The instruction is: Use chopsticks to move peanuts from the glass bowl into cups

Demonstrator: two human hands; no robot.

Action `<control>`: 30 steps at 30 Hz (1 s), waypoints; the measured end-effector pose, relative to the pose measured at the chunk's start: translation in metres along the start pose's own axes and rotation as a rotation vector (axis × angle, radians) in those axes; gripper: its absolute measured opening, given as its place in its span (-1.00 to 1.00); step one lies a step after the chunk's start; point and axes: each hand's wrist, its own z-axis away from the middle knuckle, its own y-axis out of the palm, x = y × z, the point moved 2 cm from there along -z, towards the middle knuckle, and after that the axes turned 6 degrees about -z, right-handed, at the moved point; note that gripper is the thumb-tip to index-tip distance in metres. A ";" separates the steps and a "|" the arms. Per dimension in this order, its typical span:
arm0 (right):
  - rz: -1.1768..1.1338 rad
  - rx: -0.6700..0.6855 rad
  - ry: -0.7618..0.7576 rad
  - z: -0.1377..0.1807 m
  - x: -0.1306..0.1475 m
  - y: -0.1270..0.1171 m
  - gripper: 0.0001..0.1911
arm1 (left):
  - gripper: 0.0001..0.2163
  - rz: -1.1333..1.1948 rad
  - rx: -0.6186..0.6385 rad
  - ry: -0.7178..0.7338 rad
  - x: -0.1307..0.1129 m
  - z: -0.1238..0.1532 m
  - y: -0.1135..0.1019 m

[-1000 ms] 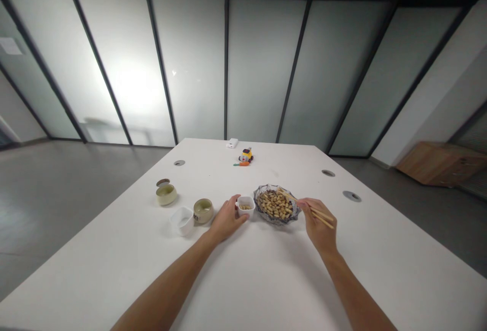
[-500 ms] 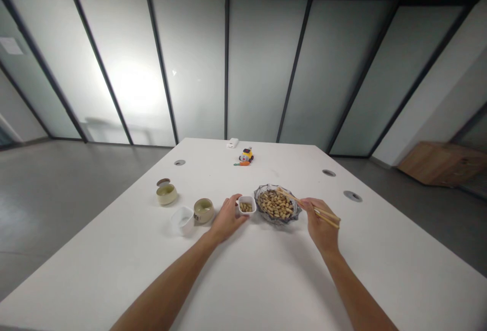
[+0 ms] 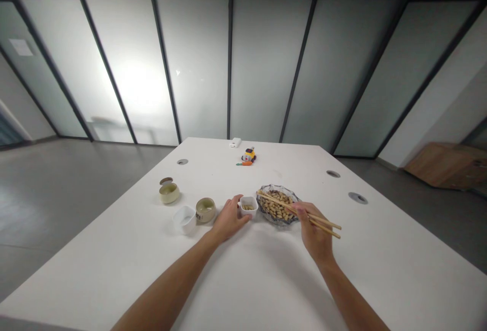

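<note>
My left hand point(image 3: 230, 219) grips a small white square dish point(image 3: 249, 212) between thumb and fingers; a few brownish seeds or nuts lie inside it. Just right of the dish stands a clear glass bowl point(image 3: 281, 222) with a wavy rim, full of tan, shelled-looking nuts or seeds point(image 3: 277, 204). In my right hand point(image 3: 316, 229) is a pair of wooden chopsticks point(image 3: 321, 221). They slant over the bowl, with the tips near its left rim beside the white dish. Whether the tips pinch anything is too small to tell.
Left of my left hand are a beige cup point(image 3: 206, 211), another white square dish point(image 3: 184, 219) and a pale green cup point(image 3: 169, 193) with a brown round piece point(image 3: 166, 181) behind it. Farther back sit a yellow toy car point(image 3: 248, 155), a toy carrot point(image 3: 246, 163) and a white box point(image 3: 235, 142).
The chopstick tips have moved left across the bowl to its left rim, and my right hand has shifted slightly left and toward me. My left hand still holds the dish.
</note>
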 end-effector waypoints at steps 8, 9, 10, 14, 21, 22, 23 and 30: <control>-0.037 -0.039 0.050 0.000 -0.004 -0.002 -0.53 | -0.37 -0.001 0.011 -0.010 0.003 0.000 0.002; -0.017 -0.085 0.060 -0.002 -0.006 -0.008 -0.52 | -0.37 0.004 0.006 -0.006 0.004 0.000 0.002; 0.012 -0.132 0.064 -0.005 -0.009 -0.013 -0.50 | -0.38 0.012 -0.001 0.001 0.004 -0.001 0.003; 0.133 -0.242 0.058 -0.012 -0.020 -0.031 -0.43 | -0.40 0.039 -0.032 0.041 0.007 -0.002 0.003; 0.183 -0.294 0.083 -0.014 -0.028 -0.035 -0.38 | -0.48 0.051 -0.045 0.118 0.009 -0.003 0.003; 0.183 -0.293 0.086 -0.014 -0.028 -0.034 -0.38 | -0.48 0.049 -0.044 0.122 0.008 -0.003 0.003; 0.184 -0.289 0.087 -0.015 -0.029 -0.034 -0.37 | -0.46 0.048 -0.044 0.120 0.008 -0.003 0.003; 0.203 -0.228 0.094 -0.015 -0.034 -0.035 -0.39 | -0.42 0.038 -0.055 0.125 0.007 -0.003 0.002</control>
